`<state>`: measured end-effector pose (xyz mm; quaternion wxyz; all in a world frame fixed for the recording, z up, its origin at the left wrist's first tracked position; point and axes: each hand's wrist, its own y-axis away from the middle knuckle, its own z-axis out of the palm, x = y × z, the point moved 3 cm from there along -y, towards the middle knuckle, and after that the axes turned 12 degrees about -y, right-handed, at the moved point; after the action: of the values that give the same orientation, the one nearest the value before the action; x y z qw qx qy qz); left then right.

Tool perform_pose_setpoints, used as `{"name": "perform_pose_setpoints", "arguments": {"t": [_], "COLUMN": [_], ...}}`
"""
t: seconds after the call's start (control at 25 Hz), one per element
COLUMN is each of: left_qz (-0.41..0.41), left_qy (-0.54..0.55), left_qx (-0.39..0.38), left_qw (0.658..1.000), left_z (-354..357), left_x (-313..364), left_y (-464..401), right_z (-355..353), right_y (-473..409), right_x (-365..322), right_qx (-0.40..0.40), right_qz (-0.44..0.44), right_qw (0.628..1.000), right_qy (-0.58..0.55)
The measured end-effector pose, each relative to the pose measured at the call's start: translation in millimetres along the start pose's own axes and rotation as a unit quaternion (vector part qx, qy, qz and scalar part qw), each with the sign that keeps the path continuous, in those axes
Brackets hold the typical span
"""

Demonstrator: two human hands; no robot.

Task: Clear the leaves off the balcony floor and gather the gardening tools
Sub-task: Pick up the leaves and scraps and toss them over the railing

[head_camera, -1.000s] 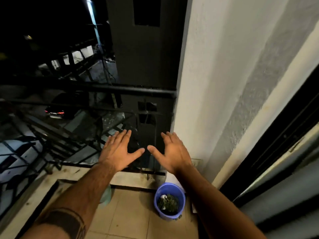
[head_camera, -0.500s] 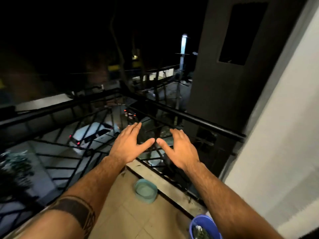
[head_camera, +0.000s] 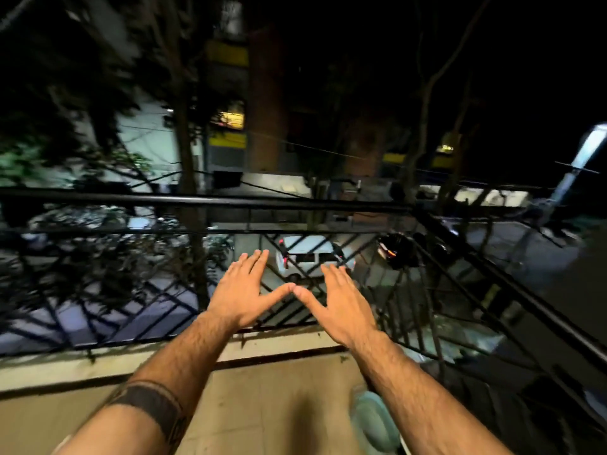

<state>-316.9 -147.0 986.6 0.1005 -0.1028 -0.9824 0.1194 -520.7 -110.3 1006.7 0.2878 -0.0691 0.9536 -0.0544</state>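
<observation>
A: What's hard to make out here?

B: The teal bowl (head_camera: 372,418) on the floor, near right. The right forearm covers part of it and it is blurred. The trees far left are smeared too, and I can't make out any tools in the dark.

A: And leaves?

B: One small dark speck on the floor (head_camera: 262,405) by the curb, right of centre, may be a leaf; too small to be sure.

A: The hands?

B: Both are held out flat over the railing (head_camera: 203,201), palms down, fingers straight, holding nothing. The left hand (head_camera: 243,290) and right hand (head_camera: 341,300) meet at the thumb tips.

A: The setting?

B: A beige tiled balcony floor with a pale curb at the far edge and a black metal railing that turns a corner at the right. Beyond it, a night street below with a white car (head_camera: 312,257) and lit windows farther off.
</observation>
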Motion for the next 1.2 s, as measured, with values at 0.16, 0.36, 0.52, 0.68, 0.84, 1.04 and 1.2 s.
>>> {"name": "perform_pose_setpoints", "arguments": {"t": [0.16, 0.36, 0.52, 0.68, 0.84, 1.04, 1.2], "left_qz": [-0.095, -0.208, -0.318, -0.413, -0.491, -0.575, -0.622], "left_qy": [-0.004, -0.033, -0.054, -0.066, -0.098, -0.123, -0.133], "left_qx": [0.020, 0.021, 0.042, 0.073, 0.107, 0.107, 0.098], "left_qw": [0.995, 0.977, 0.946, 0.906, 0.859, 0.802, 0.765], "left_z": [-11.0, -23.4, -31.9, -43.1, -55.1, -76.7, -91.1], "left_x": [-85.7, -148.4, -161.8, -153.5, -143.6, -137.6, -156.4], "left_y": [-6.8, 4.2, 23.2, 57.5, 115.4, 201.9, 264.6], "right_z": [50.8, 101.9, 126.7, 140.5, 162.9, 195.5, 222.6], "right_y": [-72.0, -132.4, -167.9, -175.0, -164.5, -123.9, -82.9], "right_x": [-50.0, -99.3, -128.4, -152.0, -180.4, -219.9, -262.4], "right_qx": [-0.041, -0.109, -0.177, -0.243, -0.280, -0.319, -0.339], "right_qz": [-0.082, -0.181, -0.267, -0.341, -0.405, -0.456, -0.480], "right_qw": [0.996, 0.977, 0.945, 0.905, 0.867, 0.827, 0.804], "right_qy": [-0.013, -0.040, -0.064, -0.073, -0.076, -0.082, -0.084]}}
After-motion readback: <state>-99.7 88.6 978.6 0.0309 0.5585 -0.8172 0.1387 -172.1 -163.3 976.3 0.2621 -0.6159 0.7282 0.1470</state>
